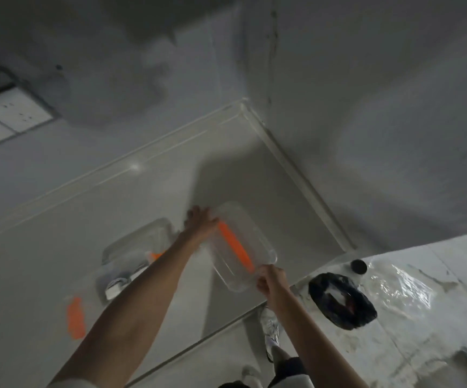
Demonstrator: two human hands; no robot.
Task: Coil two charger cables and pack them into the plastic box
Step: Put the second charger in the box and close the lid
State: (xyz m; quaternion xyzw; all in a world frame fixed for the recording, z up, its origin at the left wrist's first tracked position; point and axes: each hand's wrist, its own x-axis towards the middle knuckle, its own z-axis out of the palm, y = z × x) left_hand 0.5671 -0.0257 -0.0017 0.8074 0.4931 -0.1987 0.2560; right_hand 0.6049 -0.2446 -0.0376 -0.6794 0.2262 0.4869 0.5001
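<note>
The head view looks steeply down on a pale grey surface (59,261) set into a corner of white walls, everything dim and somewhat blurred. Both bare forearms reach forward over it. The left hand (200,224) lies on the far end of a clear plastic lid (254,242) with an orange strip (235,246) running along its length; its fingers (194,212) look spread flat against the lid's edge, though the blur hides how tightly they press. The right hand (270,280) holds the lid's near corner, its fingers curled and pinching the rim. The lid sits tilted between the two hands, above or just on the surface; which of the two cannot be told.

Just left of the left forearm stands the clear plastic box (131,247), open at the top. Inside it, at the near end, lie white cables (120,284) with a charger block, bunched together; whether they are neatly coiled is too blurred to tell. A small orange part (156,255) shows inside beside the arm. An orange patch (74,317) lies on the surface, near the box's near corner.

To the right, below the surface edge, the floor carries a black plastic bag (341,301), a small dark round object (358,266) and crinkled clear plastic sheet (403,287). A white shoe (270,326) shows beneath the right forearm
</note>
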